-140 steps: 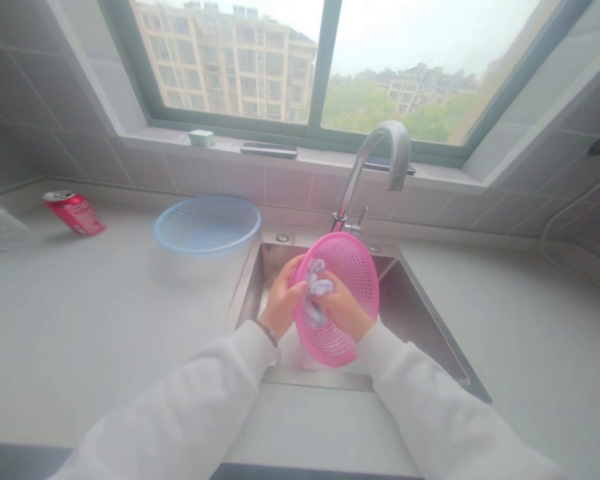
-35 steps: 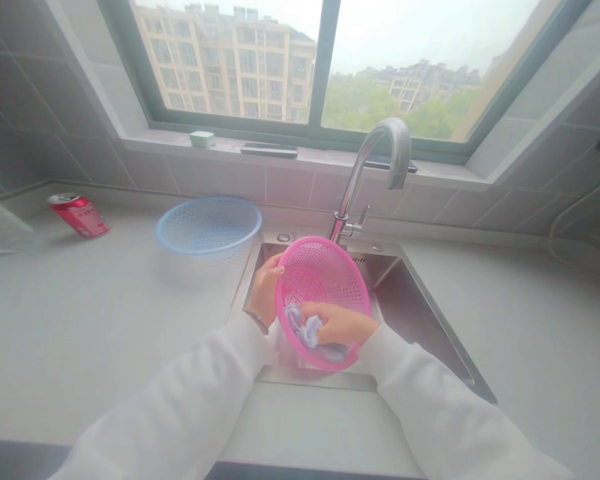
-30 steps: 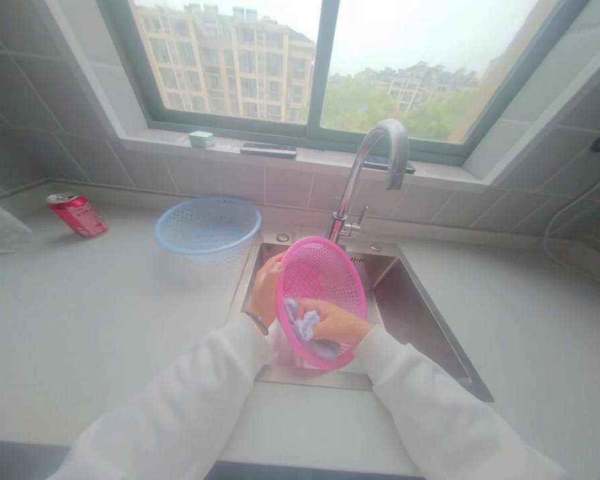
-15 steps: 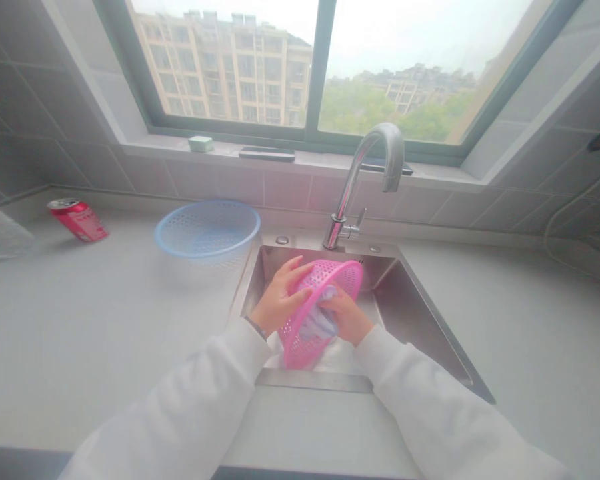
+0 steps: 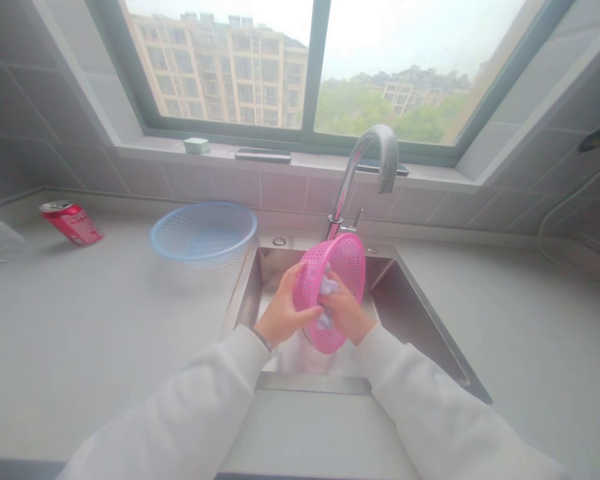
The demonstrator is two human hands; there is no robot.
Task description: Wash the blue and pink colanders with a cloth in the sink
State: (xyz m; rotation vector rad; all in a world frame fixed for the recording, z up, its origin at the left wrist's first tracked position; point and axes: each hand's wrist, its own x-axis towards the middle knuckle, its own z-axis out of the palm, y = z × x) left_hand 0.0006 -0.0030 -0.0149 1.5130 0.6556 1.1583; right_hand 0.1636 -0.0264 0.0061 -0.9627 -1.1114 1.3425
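Pink plastic basket (image 5: 347, 260) tilts on edge over the stainless steel sink (image 5: 405, 300), well inside its rims, with open basin to its right. Both hands work close together: left hand (image 5: 285, 313) at the basket's rim, right hand (image 5: 345, 310) pressing a lilac cloth (image 5: 326, 287) to the mesh. Blue basket (image 5: 203, 230) sits on the tabletop (image 5: 105, 320) (just beside the sink's left edge), a red can (image 5: 71, 223) farther left.
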